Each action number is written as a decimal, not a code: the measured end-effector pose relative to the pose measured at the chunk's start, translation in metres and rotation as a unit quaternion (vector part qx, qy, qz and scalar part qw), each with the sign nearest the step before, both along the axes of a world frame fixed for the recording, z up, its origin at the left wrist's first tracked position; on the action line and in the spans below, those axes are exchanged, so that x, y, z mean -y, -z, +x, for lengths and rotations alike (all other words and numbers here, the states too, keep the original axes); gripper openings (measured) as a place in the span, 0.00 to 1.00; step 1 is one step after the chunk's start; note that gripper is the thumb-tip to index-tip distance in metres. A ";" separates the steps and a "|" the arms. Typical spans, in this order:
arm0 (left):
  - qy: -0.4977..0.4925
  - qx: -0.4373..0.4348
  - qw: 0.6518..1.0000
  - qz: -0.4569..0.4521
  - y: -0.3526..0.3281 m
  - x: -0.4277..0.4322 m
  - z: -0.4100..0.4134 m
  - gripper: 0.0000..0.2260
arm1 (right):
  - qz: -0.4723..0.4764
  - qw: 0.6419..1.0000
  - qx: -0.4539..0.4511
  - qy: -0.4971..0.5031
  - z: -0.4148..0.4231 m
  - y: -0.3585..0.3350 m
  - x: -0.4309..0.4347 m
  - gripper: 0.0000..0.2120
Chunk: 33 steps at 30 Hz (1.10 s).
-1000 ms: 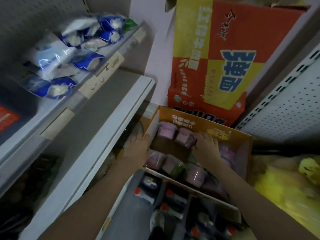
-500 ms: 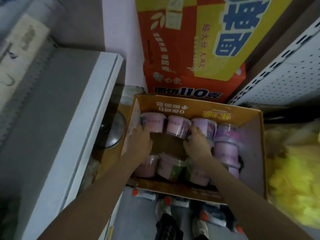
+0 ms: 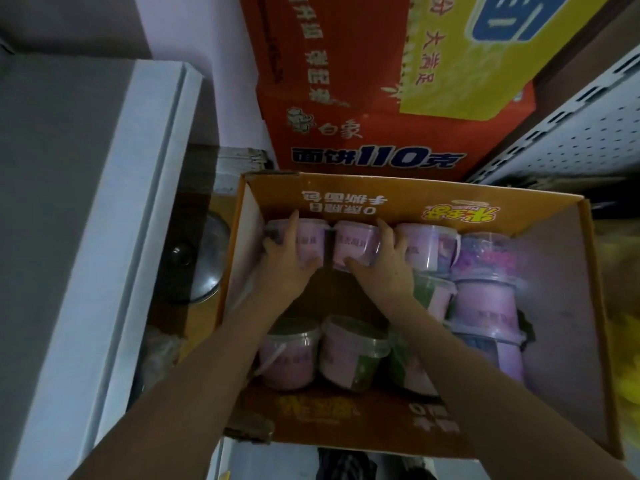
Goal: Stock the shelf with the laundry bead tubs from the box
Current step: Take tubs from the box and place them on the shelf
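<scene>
From the head view, both bare forearms are reaching down and forward into an open orange cardboard box (image 3: 381, 202), entering from the near edge and converging toward its far wall. The left hand (image 3: 287, 261) is lying over the far-left tub (image 3: 310, 242) of the back row. Its fingers are curling over the tub's far top edge while the thumb is pressing the near side, so the grip is wrapped round that pink laundry bead tub. The right hand (image 3: 386, 263) is mirroring it on the second tub (image 3: 353, 242), just beside the first. Its fingers are hooking over the top between this tub and the third tub (image 3: 429, 247), its thumb is pointing inward along the near side, and the grip is clasping the tub. The two thumbs are pointing toward each other, apart.

Both gripped tubs are sitting in the box against its far wall. More tubs are filling the right side (image 3: 485, 303) and the front row (image 3: 291, 355), leaving a bare patch of box floor under the wrists.

The white shelf (image 3: 121, 237) is running along the left of the box, with a pot lid (image 3: 194, 261) lying below its edge. A red and yellow noodle carton (image 3: 346, 98) is standing behind the box, and a pegboard panel (image 3: 571, 140) is rising at the right.
</scene>
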State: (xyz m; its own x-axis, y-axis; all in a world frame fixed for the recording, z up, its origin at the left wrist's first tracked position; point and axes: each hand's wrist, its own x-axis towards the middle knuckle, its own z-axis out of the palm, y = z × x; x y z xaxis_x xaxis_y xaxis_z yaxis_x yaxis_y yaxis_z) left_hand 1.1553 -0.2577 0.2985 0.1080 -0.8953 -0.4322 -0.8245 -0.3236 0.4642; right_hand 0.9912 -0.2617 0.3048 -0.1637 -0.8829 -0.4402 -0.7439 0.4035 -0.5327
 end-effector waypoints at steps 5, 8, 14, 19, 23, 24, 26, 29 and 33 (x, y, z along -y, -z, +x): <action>-0.066 -0.039 0.997 0.016 0.004 0.007 -0.004 0.43 | 0.011 0.999 -0.028 0.009 0.012 0.012 0.010 0.43; -0.093 -0.063 0.994 0.011 0.007 0.011 -0.002 0.41 | 0.006 0.999 -0.029 0.020 0.014 0.016 0.012 0.40; -0.108 -0.083 0.991 -0.014 0.001 0.008 -0.003 0.39 | 0.002 0.998 0.021 0.060 0.012 0.010 0.016 0.36; -0.115 -0.080 0.990 -0.027 -0.017 -0.002 -0.002 0.39 | -0.007 0.997 0.035 0.074 0.010 -0.003 0.004 0.37; -0.118 -0.085 0.988 -0.041 -0.041 -0.015 -0.003 0.40 | -0.012 0.996 0.047 0.070 0.003 -0.026 -0.004 0.37; -0.120 -0.089 0.988 -0.044 -0.049 -0.020 -0.003 0.40 | -0.014 0.996 0.051 0.067 0.001 -0.033 -0.006 0.37; -0.126 -0.088 0.987 -0.049 -0.067 -0.028 -0.006 0.40 | -0.022 0.996 0.059 0.063 -0.005 -0.050 -0.009 0.38; -0.148 -0.078 0.984 -0.057 -0.095 -0.043 -0.011 0.39 | -0.040 0.996 0.061 0.045 -0.016 -0.079 -0.017 0.38; -0.169 -0.091 0.976 -0.102 -0.139 -0.069 -0.017 0.37 | -0.086 0.993 0.076 0.025 -0.031 -0.119 -0.028 0.35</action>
State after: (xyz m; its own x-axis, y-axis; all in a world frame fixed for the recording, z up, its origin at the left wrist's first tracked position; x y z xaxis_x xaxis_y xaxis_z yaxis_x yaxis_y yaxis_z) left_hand 1.1379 -0.1887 0.4375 0.3504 -0.8913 -0.2878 -0.5846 -0.4482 0.6762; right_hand 0.9602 -0.2336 0.4240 -0.1514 -0.9395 -0.3072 -0.6312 0.3311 -0.7014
